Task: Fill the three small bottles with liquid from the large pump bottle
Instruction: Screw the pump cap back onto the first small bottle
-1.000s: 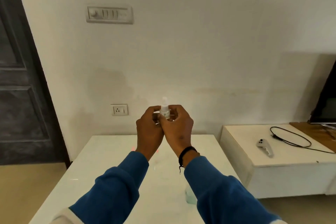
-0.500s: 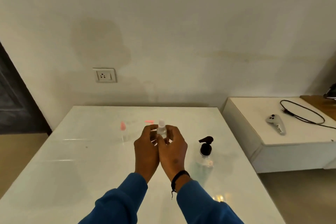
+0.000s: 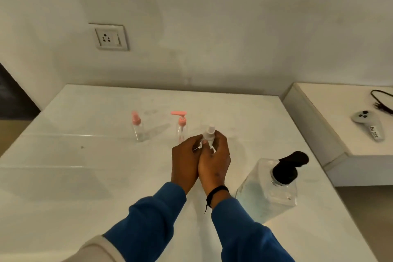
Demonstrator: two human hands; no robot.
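Head view | both hands, left (image 3: 185,162) and right (image 3: 214,160), grip clamped on white-capped bottle (image 3: 208,137) above desk (image 3: 85,176) | step: likely uncapping | next: bring it to pump bottle (image 3: 274,185), just right

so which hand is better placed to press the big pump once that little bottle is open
Probably the right hand. The large pump bottle stands just to its right on the table, while the left hand is farther off and could keep hold of the small white-capped bottle.
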